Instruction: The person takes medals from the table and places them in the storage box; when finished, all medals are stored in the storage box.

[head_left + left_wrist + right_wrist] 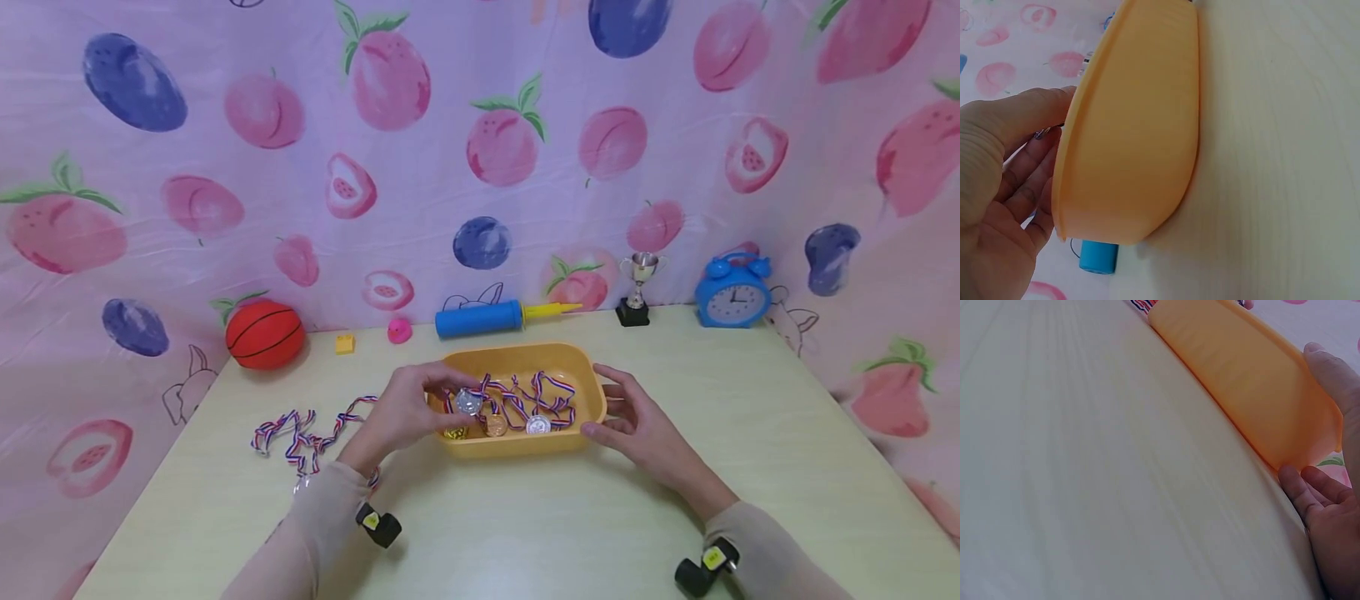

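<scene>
In the head view my left hand (412, 407) reaches over the left end of a yellow plastic tray (517, 450) and pinches a silver medal (469, 402) between thumb and fingers. Inside the tray lie another silver medal (538, 425), a bronze medal (495, 426) and a gold medal (455, 433), with striped ribbons (553, 398) heaped behind them. My right hand (637, 425) grips the tray's right end. In the right wrist view its thumb (1329, 369) is at the rim and its fingertips (1294, 481) are by the lower corner. The tray wall hides most of the medals in both wrist views.
More striped ribbons (300, 442) lie on the table left of the tray, partly behind my left arm. Along the back stand a basketball (266, 334), yellow block (345, 344), pink toy (399, 331), blue hand pump (480, 318), trophy cup (635, 292) and blue alarm clock (733, 292).
</scene>
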The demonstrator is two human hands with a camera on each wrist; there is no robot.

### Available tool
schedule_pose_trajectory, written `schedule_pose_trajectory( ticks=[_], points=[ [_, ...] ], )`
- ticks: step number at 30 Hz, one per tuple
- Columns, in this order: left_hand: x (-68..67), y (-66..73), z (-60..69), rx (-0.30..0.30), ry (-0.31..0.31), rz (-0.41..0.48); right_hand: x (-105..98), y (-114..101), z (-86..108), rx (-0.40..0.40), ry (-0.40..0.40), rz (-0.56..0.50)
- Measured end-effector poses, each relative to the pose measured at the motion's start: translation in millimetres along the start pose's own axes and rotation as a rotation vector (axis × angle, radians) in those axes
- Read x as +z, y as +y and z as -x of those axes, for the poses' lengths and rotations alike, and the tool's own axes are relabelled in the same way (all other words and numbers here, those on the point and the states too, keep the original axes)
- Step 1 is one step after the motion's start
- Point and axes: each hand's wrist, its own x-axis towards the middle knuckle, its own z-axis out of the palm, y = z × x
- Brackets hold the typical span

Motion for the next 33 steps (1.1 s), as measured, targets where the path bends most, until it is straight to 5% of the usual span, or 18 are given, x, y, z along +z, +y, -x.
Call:
schedule_pose_trajectory(
  ticks=[12,23,33],
  points=[
    [2.7,-3.3,-0.1,0.033,-0.025,-0.096,-0.3,-0.4,0.1,-0.002,0.001,0.004],
    [-1.4,5.0,-6.8,0.053,-0.146,-0.285,-0.5,-0.3,0.4,-0.001,-0.001,0.002],
    [-1.8,9.7,-14.8,0.043,-0.226,-0.348,-0.7,-0.7,0.2,0.01,-0.005,-0.006]
  ],
)
